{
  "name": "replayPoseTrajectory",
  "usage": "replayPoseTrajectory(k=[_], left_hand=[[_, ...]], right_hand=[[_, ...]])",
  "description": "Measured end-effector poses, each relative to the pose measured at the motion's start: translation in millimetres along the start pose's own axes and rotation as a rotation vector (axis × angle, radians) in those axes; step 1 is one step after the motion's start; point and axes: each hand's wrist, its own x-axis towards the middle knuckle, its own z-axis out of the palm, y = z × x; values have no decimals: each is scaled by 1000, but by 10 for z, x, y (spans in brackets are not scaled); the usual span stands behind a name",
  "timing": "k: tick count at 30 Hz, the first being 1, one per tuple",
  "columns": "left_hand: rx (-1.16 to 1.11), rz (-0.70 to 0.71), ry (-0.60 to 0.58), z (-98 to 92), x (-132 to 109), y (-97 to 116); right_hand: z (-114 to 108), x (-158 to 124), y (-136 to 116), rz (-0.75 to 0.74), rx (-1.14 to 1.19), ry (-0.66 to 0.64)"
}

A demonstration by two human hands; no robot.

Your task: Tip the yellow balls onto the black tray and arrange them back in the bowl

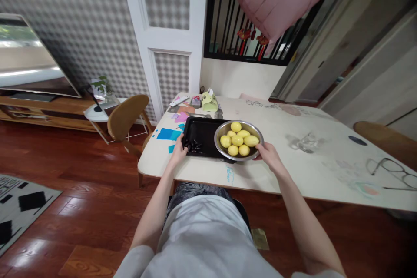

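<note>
Our left hand [178,151] is pinching the left rim of a black tray [206,132], and our right hand [267,155] is pinching the right rim of a metal bowl [221,130] full of yellow fruit [237,140]. Bowl's over the tray's right end; can't tell if it's resting there. Some small dark bits [196,147] by our left thumb. Tray's long axis runs left-right, roughly along the white table's [275,127] near edge. Blue handwriting [230,175] in front of us, but we can't read it for sure.
</note>
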Motion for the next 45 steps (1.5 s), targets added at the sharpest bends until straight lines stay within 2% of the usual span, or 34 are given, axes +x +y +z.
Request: replayPoseTrajectory(k=[6, 11, 18, 22, 26, 30, 32, 36, 39, 45], left_hand=[[92, -82, -42, 40, -14, 7], [154, -92, -129, 3, 109, 21], [246, -107, -244, -61, 248, 114], [319, -97, -283, -101, 247, 249], [370, -7, -306, -57, 235, 519], [463, 186, -443, 99, 259, 775], [486, 231, -486, 187, 285, 837], [466, 234, -459, 389, 324, 889], [412, 244, -440, 612, 307, 946], [43, 193, -334, 1106, 192, 1122]], right_hand=[[78, 411, -245, 6, -283, 43], [103, 542, -401, 5, -468, 58], [136, 678, -495, -30, -609, 49], [147, 760, -552, -56, -669, 68], [169, 824, -641, -86, -725, 90], [219, 845, -722, -126, -769, 128], [246, 839, -754, -142, -781, 141], [283, 809, -812, -166, -792, 156], [305, 781, -859, -184, -800, 164], [377, 729, -930, -223, -820, 178]])
